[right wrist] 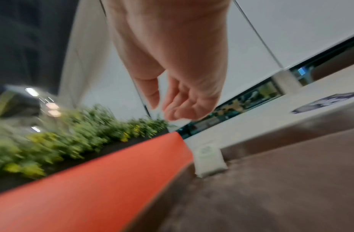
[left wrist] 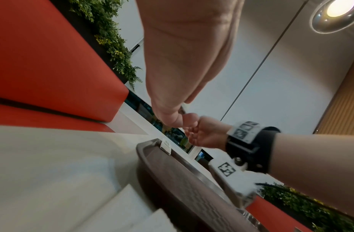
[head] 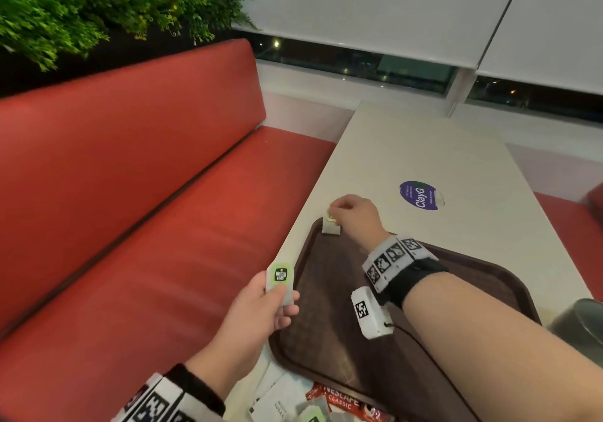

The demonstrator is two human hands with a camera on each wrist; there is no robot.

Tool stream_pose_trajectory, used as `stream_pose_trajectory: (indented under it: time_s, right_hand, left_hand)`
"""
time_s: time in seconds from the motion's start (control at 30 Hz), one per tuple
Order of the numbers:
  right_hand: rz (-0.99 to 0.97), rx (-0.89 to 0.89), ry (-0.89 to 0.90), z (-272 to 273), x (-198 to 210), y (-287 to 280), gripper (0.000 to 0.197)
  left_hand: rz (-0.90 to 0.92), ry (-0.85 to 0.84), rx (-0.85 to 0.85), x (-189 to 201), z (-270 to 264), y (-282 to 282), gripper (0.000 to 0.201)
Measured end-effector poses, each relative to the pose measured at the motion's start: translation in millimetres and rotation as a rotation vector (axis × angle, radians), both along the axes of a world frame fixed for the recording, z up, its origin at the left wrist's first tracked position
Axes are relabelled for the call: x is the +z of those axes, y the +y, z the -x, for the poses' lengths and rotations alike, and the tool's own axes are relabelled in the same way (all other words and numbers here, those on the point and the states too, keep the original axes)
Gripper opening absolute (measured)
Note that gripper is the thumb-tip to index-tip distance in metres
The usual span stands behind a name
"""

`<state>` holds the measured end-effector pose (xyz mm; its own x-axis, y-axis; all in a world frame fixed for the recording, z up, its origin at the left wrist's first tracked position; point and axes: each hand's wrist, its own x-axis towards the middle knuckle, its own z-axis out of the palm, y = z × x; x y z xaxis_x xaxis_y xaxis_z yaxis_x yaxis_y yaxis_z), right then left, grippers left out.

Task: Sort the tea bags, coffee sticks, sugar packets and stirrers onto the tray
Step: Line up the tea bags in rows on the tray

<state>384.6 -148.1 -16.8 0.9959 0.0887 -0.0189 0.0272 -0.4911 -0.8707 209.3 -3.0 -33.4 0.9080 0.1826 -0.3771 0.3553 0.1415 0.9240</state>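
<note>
The pile of white sugar packets (head: 275, 402), a red coffee stick (head: 346, 400) and pale green tea bags (head: 311, 416) on the cream desk (head: 424, 147) is cut off by the head view's bottom edge. The right wrist view is smeared with blur; print on the small white tea bag (right wrist: 209, 160) in the brown plastic tray's (right wrist: 271, 188) corner cannot be read. In the left wrist view, the left hand (left wrist: 184, 66) hides its grip.

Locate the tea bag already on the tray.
In the head view, the tea bag leans in the tray's far left corner, just below the right hand.
</note>
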Motion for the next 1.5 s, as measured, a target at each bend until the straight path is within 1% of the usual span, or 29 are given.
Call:
stream_pose_trajectory:
  time_s: [0.03,0.07,0.1,0.13,0.17,0.27,0.37,0.47,0.57,0.63,0.73,0.8,0.87,0.9,0.93,0.97,1.03,1.1,1.17,1.27,1.37,1.43,1.5]
  right_hand:
    - [-0.069,0.172,0.068,16,9,2,0.009]
    - [-0.089,0.337,0.15,33,17,5,0.007]
    - [-0.082,0.458,0.212,49,22,6,0.005]
    - [-0.066,0.526,0.239,63,22,7,0.003]
    - [-0.075,0.544,0.243,73,20,7,0.004]
    - [-0.152,0.459,0.185,83,7,5,0.01]
    - [-0.137,0.389,0.134,74,3,3,0.013]
    - [-0.077,0.216,0.11,45,-5,-1,0.023]
    - [0.01,0.002,0.136,4,-21,-6,0.028]
    - [0.064,-0.077,0.176,-17,-30,-8,0.029]
    - [0.073,-0.078,0.253,-36,-40,-7,0.028]
    - [0.121,-0.069,0.264,-45,-46,-5,0.024]
    - [0.206,-0.078,0.247,-51,-48,0,0.007]
    - [0.285,-0.086,0.228,-54,-49,3,0.015]
    - [0.379,-0.09,0.214,-58,-51,5,0.023]
    - [0.46,-0.098,0.206,-58,-49,7,0.026]
    - [0.547,-0.11,0.193,-60,-49,11,0.028]
    - [0.583,-0.12,0.196,-62,-49,14,0.03]
    - [0.584,-0.132,0.185,-64,-51,14,0.031]
    - [0.538,-0.151,0.123,-61,-50,10,0.029]
    - [0.502,-0.161,0.059,-43,-34,4,0.025]
    - [0.428,-0.123,0.017,-32,-16,-1,0.019]
    - [0.239,-0.077,0.003,-9,8,-7,0.008]
  left_hand:
    - [0.003,-0.015,-0.013,3,-3,-2,0.018]
    - [0.005,-0.03,-0.026,5,-6,-3,0.018]
    - [0.004,-0.04,-0.041,8,-8,-6,0.018]
    - [0.001,-0.047,-0.055,10,-10,-9,0.019]
    - [0.001,-0.051,-0.064,12,-12,-12,0.019]
    - [0.013,-0.046,-0.053,15,-16,-18,0.02]
    - [0.026,-0.025,-0.015,13,-17,-17,0.022]
    - [0.002,-0.01,0.008,10,-8,-6,0.027]
    - [-0.039,-0.012,0.022,6,9,10,0.017]
    - [-0.053,-0.019,0.04,-1,22,23,0.01]
    - [-0.052,-0.007,0.072,-8,42,42,0.007]
    - [-0.021,0.013,0.1,-9,54,53,0.021]
    - [0.013,0.037,0.118,-10,65,63,0.032]
    - [0.029,0.047,0.117,-12,69,68,0.033]
    - [0.044,0.056,0.112,-15,73,72,0.03]
    - [0.05,0.063,0.11,-16,77,76,0.024]
    - [0.044,0.077,0.097,-18,83,84,0.005]
    - [0.037,0.085,0.095,-21,88,88,0.007]
    - [0.034,0.092,0.108,-21,91,88,0.004]
    - [0.004,0.084,0.122,-23,97,84,0.006]
    - [-0.072,0.07,0.045,-12,102,76,0.007]
    - [-0.165,0.047,-0.026,-2,101,69,0.008]
    - [-0.28,0.03,-0.116,8,100,61,0.009]
